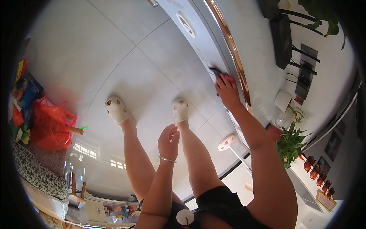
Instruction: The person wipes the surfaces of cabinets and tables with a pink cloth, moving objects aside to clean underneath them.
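Note:
My right hand (229, 93) reaches out to the white front of a low cabinet (204, 47). Its fingers are closed over a dark and pink item (216, 71), mostly hidden and too blurred to name. That item lies against the cabinet front, below the copper-coloured edge trim (233, 43). My left hand (168, 141), a silver bangle (167, 159) on its wrist, hangs in front of my legs. Its fingers are loosely curled and a little apart, with nothing seen in them.
On the white cabinet top (257, 77) stand a black router (281, 41), a white pot (283, 100) and a leafy plant (291, 143). A red plastic bag (53, 126) sits on the tiled floor (137, 68) at left. A pale round-based stand (227, 142) is near the cabinet.

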`<state>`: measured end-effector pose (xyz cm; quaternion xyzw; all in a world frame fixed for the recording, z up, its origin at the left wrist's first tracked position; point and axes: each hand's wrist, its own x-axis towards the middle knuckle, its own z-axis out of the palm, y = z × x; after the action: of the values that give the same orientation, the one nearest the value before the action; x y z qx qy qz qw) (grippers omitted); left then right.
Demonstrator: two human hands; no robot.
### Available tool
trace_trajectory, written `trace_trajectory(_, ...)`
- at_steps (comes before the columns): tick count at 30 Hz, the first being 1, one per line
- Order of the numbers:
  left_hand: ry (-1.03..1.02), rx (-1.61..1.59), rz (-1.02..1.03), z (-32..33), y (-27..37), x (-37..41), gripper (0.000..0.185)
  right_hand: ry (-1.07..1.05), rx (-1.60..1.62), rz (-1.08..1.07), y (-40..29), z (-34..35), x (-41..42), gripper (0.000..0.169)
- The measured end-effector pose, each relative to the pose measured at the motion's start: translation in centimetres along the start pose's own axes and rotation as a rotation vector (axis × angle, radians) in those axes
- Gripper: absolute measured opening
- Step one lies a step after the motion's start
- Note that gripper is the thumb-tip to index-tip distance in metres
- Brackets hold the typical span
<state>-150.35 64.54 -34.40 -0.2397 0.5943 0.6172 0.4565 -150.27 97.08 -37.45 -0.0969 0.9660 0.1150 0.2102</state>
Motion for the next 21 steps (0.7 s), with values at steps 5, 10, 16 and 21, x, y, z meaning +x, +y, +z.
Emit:
trace_trajectory(5, 0.041, -0.086, 0.018, -0.1, -1.2, 0.3, 0.029, -0.422, 0.233, 0.554, -2.5, 6.3, -16.5, 0.025)
trace_trajectory(10, 0.060, -0.036, -0.026, -0.6, -0.1, 0.6, 0.028, -0.044, 0.549, 0.263, -6.1, -2.7, -7.9, 0.028)
trace_trajectory(16, 0.058, -0.051, 0.041, -1.3, 1.5, 1.3, 0.023, 0.464, 0.666, -0.200, -3.8, -19.4, 13.3, 0.040)
trace_trajectory(21, 0.083, -0.075, 0.010, -1.9, 1.9, 2.2, 0.022, 0.669, 0.163, -0.454, 0.5, -25.4, 24.3, 0.028)
